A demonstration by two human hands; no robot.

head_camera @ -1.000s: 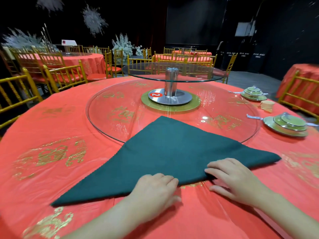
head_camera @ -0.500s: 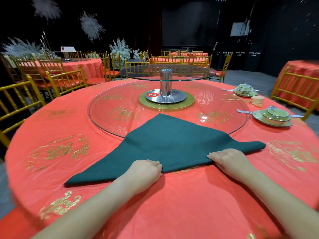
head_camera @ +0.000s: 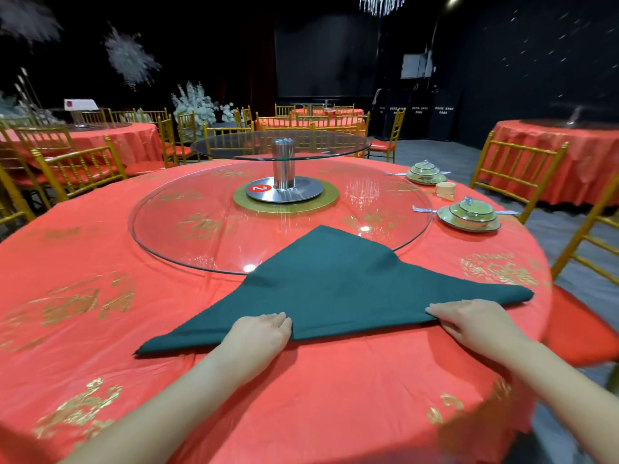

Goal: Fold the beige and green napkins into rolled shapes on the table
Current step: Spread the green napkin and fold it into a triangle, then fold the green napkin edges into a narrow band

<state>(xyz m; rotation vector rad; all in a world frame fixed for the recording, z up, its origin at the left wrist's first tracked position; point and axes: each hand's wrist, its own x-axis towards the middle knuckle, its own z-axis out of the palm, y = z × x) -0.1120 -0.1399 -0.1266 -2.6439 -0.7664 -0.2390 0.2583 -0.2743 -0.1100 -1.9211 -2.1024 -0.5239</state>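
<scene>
A dark green napkin (head_camera: 338, 283) lies folded into a triangle on the red tablecloth (head_camera: 301, 396), its tip resting on the glass turntable (head_camera: 201, 229) and its long edge toward me. My left hand (head_camera: 258, 336) grips that near edge left of the middle, fingers curled over it. My right hand (head_camera: 475, 324) holds the same edge close to the right corner, fingers on top and thumb at the rim. A rolled beige napkin (head_camera: 445, 190) stands at the far right between two place settings.
Two green plate-and-bowl settings (head_camera: 470, 216) (head_camera: 426, 174) sit at the right rim. A raised glass tier on a metal post (head_camera: 284, 169) stands at the centre. Gold chairs (head_camera: 516, 172) ring the table, and other red tables stand behind.
My hands have slid apart along the napkin's near edge, the right one toward the right corner. The view has pulled back and risen a little.
</scene>
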